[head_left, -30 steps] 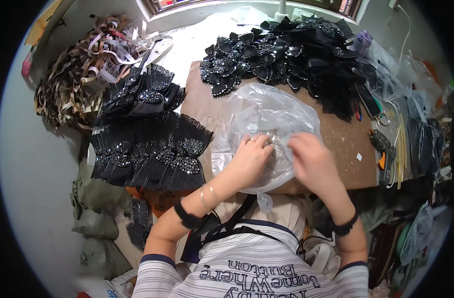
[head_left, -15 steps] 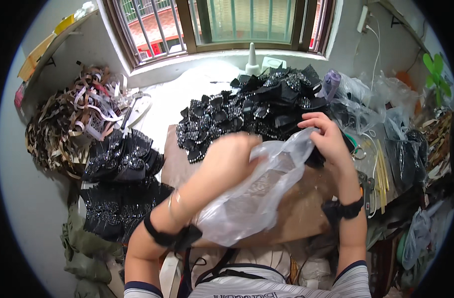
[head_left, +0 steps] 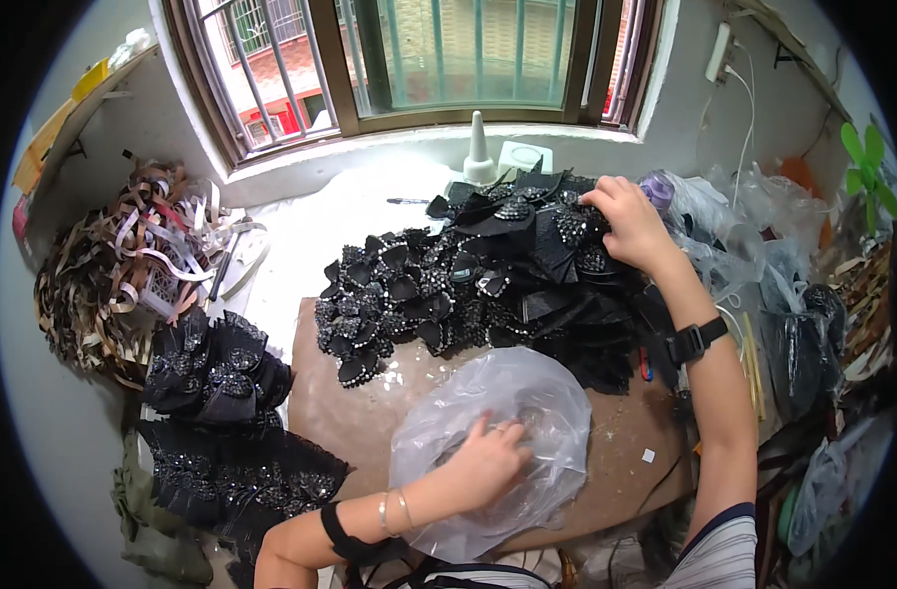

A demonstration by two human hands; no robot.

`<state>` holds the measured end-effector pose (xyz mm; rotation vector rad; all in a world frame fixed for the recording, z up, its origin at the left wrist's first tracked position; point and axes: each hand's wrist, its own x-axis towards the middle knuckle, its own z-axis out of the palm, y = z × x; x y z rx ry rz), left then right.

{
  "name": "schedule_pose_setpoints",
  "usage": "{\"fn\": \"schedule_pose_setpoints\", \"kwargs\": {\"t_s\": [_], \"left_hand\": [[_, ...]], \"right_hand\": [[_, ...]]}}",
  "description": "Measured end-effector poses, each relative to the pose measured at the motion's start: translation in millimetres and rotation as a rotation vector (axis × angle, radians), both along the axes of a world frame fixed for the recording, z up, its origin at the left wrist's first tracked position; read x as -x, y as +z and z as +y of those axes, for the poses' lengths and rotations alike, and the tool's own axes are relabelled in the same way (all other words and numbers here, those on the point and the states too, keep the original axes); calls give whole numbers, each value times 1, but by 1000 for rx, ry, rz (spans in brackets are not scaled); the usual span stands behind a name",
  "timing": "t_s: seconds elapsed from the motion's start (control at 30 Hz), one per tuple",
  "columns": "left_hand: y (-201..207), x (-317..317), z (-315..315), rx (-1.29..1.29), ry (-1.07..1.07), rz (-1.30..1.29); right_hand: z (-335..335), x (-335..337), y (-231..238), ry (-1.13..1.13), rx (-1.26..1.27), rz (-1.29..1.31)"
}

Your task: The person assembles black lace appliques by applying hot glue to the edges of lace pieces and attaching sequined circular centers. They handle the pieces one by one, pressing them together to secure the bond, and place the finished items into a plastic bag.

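Note:
In front of me a crumpled, clear plastic bag (head_left: pixel 556 461) lies with its opening spread on the brown board (head_left: pixel 341 412). My left hand (head_left: pixel 486 463) rests over the bag's middle, fingers spread apart and holding nothing visible. At the far right of a heap of black beaded fabric pieces (head_left: pixel 409 285), my right hand (head_left: pixel 627 221) has its bent fingers and thumb on a black beaded piece (head_left: pixel 571 228). The fingertips are partly hidden there, and they look closed on its edge. Small pale bits (head_left: pixel 395 376) lie between the heap and the bag.
More black beaded pieces (head_left: pixel 237 481) are stacked at the left, below a large bundle of ribbon strips (head_left: pixel 144 245). A white cone-tipped bottle (head_left: pixel 479 152) stands by the window. Plastic-wrapped stuff (head_left: pixel 797 285), thin sticks (head_left: pixel 753 363) and a cable crowd the right side.
Both hands held the plastic bag up; now it lies lower on the board. My right hand has let go and moved up to the black heap. My left hand has come down onto the bag.

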<state>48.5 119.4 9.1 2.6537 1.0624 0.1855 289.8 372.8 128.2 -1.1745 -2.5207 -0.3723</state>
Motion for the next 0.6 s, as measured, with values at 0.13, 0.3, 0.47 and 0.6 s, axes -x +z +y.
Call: {"fn": "schedule_pose_setpoints", "kwargs": {"t_s": [0.13, 0.3, 0.47, 0.6], "left_hand": [[12, 21, 7, 250, 164, -223], [34, 10, 21, 561, 466, -1290], [77, 4, 8, 995, 163, -1556], [78, 9, -9, 1245, 211, -1667]], "right_hand": [[-54, 3, 9, 111, -204, 107], [-154, 15, 23, 18, -244, 162], [-227, 25, 37, 150, 47, 194], [-251, 17, 35, 197, 707, 558]]}}
